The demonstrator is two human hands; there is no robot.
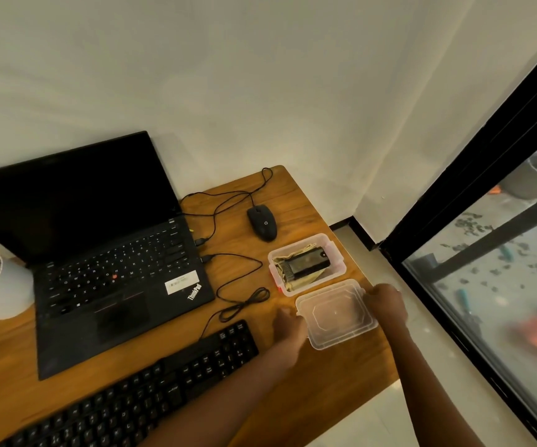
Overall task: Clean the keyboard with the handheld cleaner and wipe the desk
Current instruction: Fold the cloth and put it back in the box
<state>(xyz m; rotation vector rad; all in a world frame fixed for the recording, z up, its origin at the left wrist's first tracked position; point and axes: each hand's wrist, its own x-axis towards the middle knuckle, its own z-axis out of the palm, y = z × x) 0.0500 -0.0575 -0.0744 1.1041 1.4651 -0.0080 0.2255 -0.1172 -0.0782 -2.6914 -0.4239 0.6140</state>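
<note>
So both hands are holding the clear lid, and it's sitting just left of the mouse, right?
Not quite. In the head view both hands, left hand and right hand, hold the clear lid, but it sits nearer than the open container, well away from the mouse.

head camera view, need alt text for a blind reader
Two bare hands, left hand and right hand, hold a clear lid on a wooden desk, beside an open plastic box containing a dark device. A laptop, keyboard and mouse lie nearby.
</note>
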